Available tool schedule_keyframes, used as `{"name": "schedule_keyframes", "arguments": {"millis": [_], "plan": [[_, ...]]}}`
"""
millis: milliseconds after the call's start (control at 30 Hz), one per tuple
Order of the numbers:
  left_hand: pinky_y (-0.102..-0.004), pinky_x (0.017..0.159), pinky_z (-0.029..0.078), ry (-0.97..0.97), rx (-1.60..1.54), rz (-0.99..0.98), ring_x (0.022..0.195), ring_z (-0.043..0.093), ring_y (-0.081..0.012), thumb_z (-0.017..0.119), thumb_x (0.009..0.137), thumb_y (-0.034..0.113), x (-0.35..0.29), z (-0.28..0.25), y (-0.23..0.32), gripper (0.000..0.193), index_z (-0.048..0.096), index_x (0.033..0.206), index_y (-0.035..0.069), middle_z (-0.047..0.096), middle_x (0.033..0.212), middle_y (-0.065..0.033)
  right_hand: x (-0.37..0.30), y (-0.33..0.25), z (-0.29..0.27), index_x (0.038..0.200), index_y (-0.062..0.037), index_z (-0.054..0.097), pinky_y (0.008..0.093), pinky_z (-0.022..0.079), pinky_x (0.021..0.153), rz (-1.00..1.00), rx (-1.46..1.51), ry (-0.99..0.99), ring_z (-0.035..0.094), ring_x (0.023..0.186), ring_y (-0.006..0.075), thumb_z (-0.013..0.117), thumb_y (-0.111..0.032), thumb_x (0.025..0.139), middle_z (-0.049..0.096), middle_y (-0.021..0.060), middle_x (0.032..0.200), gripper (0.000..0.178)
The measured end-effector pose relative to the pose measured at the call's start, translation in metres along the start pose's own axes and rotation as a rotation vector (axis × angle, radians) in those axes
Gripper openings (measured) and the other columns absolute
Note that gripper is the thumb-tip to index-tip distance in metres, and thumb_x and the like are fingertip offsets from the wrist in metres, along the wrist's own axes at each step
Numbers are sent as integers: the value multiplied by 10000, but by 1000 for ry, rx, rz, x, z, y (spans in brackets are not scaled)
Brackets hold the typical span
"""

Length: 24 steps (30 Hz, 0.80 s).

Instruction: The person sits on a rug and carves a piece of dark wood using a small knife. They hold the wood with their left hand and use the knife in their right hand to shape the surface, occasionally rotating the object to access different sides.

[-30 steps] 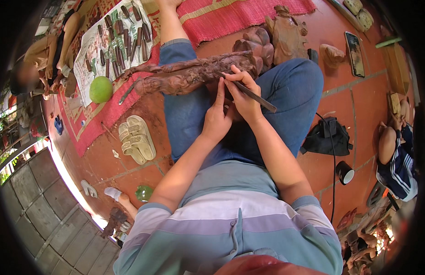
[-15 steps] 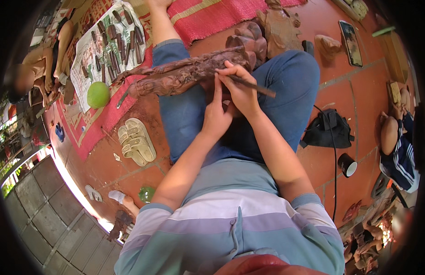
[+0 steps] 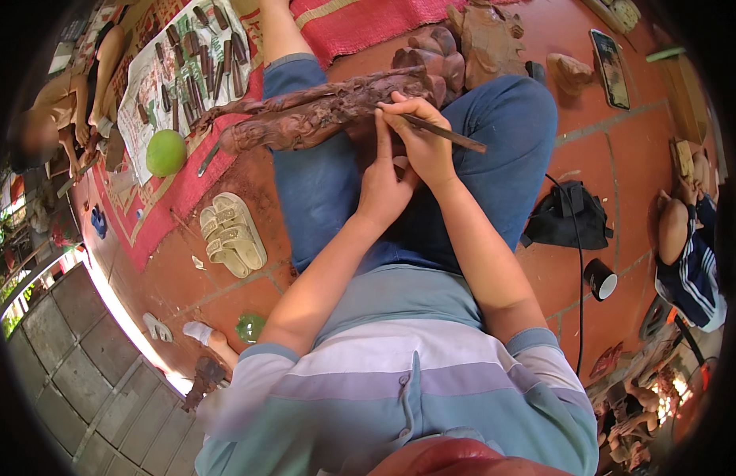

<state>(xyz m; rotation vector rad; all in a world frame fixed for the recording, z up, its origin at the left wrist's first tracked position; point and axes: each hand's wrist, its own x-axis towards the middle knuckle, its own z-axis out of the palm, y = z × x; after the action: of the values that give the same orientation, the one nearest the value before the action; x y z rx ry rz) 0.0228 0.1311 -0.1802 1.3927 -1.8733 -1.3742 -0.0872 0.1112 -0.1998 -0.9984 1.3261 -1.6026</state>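
A long brown wood carving with a knobbly relief surface lies across my lap, its rounded end toward the left. My right hand is closed in a pen-like grip on a slim chisel, whose dark handle sticks out to the right. The chisel's tip meets the carving, or comes very close to it. My left hand has its index finger stretched up to the chisel's front end beside the right fingertips. Its thumb points toward the right hand, and its other fingers are mostly hidden.
Several dark-handled tools lie on a white sheet at the far left, near a green fruit. Beige sandals stand at left. A phone, black bag, cable and cup are at right. Other people sit on both sides.
My hands, the chisel and the carving appear slightly farther up in the picture, with a small shift of the whole view. The right hand keeps its grip on the chisel.
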Motion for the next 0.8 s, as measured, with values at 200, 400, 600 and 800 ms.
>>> {"name": "schedule_keyframes", "arguments": {"millis": [200, 400, 600, 800], "plan": [[-377, 824, 502, -126, 117, -81, 937, 648, -315, 628, 828, 118, 18, -9, 11, 958, -73, 1480, 174, 649, 1011, -186, 6, -4, -2, 899, 14, 646, 270, 464, 892, 75, 217, 76, 611, 976, 142, 636, 28, 828, 659, 85, 965, 73], [-353, 818, 498, -20, 21, -46, 908, 655, -286, 627, 832, 110, 4, -4, -1, 922, -15, 1488, 187, 657, 998, -164, 3, -2, 3, 892, 4, 672, 284, 457, 903, -4, 83, 23, 601, 1032, 160, 663, -11, 822, 684, 79, 917, 72], [-344, 812, 498, -137, 105, -68, 923, 650, -265, 627, 828, 89, 18, -9, 8, 920, -2, 1490, 199, 649, 1022, -157, 6, -4, -5, 925, 20, 643, 296, 441, 955, 55, 139, 80, 580, 1090, 188, 625, 13, 851, 673, 117, 986, 76], [-369, 826, 497, -16, 51, -45, 948, 638, -326, 643, 817, 142, 14, 2, 3, 932, 1, 1491, 195, 631, 1076, -199, 7, -9, -1, 900, 11, 642, 275, 462, 901, 87, 180, 62, 597, 1009, 147, 653, -16, 840, 670, 81, 946, 67]]}}
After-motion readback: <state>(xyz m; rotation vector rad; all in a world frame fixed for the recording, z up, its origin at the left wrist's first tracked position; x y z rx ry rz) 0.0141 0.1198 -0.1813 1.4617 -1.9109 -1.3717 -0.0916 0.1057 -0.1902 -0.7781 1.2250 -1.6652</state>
